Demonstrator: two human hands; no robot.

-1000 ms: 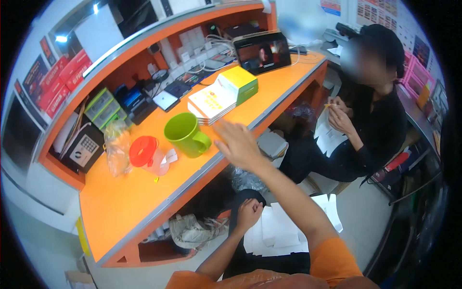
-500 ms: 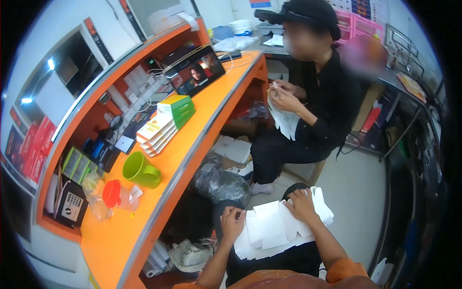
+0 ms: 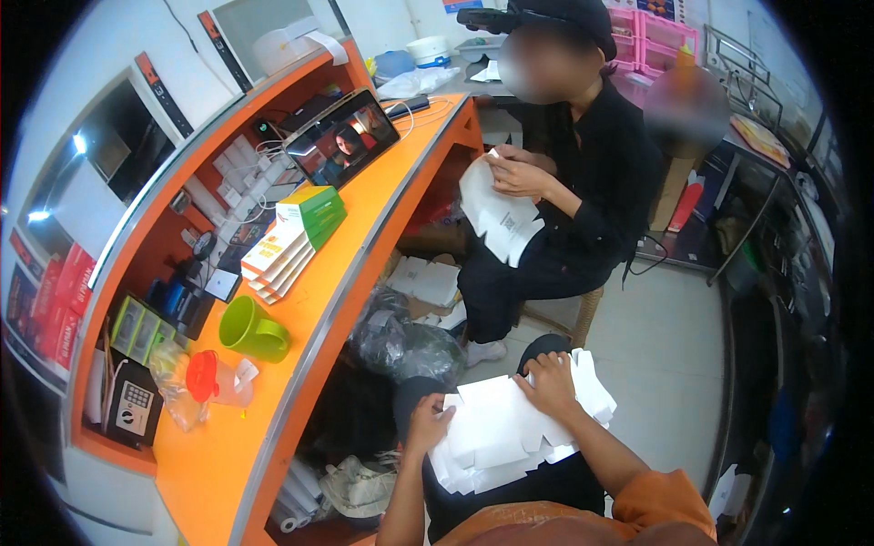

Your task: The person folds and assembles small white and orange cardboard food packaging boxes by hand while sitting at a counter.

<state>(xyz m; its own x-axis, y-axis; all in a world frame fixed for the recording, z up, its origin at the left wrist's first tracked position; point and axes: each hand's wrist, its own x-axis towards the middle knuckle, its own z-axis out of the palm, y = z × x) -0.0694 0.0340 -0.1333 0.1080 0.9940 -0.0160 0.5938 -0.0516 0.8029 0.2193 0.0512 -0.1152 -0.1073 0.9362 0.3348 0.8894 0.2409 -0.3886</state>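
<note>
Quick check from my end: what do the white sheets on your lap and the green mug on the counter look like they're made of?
White sheets: thin matte card or paper, probably flat die-cut carton blanks, judging by the notched edges and stacked layers under the left hand and right hand. Green mug: smooth, slightly glossy, likely plastic, possibly glazed ceramic.

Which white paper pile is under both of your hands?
The stack of flat white paper cut-outs on your lap, with your left hand and right hand on it. The other person's white sheet is held up.
</note>
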